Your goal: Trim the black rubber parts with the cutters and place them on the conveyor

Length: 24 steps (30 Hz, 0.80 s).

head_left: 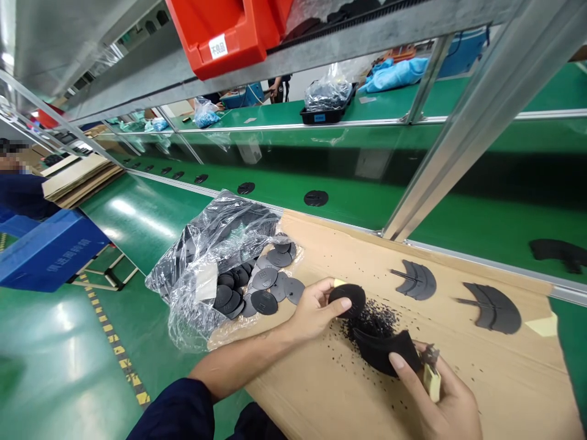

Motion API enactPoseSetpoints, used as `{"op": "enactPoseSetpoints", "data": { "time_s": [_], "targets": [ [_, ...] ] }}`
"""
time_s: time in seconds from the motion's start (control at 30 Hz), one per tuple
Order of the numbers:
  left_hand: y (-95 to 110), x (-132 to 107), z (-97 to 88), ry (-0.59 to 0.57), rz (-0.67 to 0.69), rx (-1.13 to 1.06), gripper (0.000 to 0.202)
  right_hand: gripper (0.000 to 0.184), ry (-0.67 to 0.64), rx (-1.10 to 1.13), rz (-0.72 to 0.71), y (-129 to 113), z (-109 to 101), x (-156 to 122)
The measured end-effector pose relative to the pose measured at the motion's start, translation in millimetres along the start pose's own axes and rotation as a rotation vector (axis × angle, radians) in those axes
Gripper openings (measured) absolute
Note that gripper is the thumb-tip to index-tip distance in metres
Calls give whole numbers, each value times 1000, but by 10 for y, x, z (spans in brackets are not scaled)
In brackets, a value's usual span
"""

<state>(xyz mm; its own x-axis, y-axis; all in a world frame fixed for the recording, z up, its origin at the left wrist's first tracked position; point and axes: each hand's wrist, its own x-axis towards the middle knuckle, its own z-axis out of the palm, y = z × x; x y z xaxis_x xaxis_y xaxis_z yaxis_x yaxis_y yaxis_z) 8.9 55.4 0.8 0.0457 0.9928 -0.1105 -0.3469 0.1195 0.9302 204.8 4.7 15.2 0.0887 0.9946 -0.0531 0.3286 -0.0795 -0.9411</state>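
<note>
Black foam disc (347,299) is held in the left hand (314,311), just above a brown cardboard sheet (463,391). The left fingers (334,305) are close together and bent around the disc's edge, so the disc is held tight. A curved black foam piece (385,353) lies on the cardboard right by the disc. The picture does not show if the two are joined.

The right hand (440,400) is at the end of the curved piece. Its fingers are curled shut around a small cream-handled tool (431,380) with a dark tip (430,354), and its thumb (398,362) rests on the foam. It is hard to tell if the tip touches the foam.

That tip could slip and poke the left hand if the foam moves. A hard pull could rip the soft foam. Loose black foam crumbs (371,324) could get on the clean pieces or fall off the cardboard.

Two fan-shaped black foam pieces (416,280) (493,308) lie farther along the cardboard. A clear plastic bag (192,305) with round black foam discs (265,302) lies by its edge. Past that is a green workbench (137,220), with a blue plastic crate (46,253) near another person's dark blue sleeve (22,195). A red plastic bin (215,36) sits on a metal shelf (348,43) overhead.
</note>
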Motion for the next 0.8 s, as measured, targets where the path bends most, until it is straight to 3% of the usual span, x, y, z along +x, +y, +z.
{"op": "enactPoseSetpoints", "data": {
  "time_s": [0.17,0.37,0.57,0.8],
  "targets": [
    [-12,1,-34,29,-2,68,42,41,0,-4,-21,19,-2,-8],
    [-30,2,-19,-24,31,80,44,41,-9,20,-20,-6,14,21],
    [-15,-130,-8,-21,36,64,45,42,29,60,18,-45,30,-51],
    [7,-241,-41,-26,150,136,39,35,20,172,49,-66,48,-122]
  ]
}}
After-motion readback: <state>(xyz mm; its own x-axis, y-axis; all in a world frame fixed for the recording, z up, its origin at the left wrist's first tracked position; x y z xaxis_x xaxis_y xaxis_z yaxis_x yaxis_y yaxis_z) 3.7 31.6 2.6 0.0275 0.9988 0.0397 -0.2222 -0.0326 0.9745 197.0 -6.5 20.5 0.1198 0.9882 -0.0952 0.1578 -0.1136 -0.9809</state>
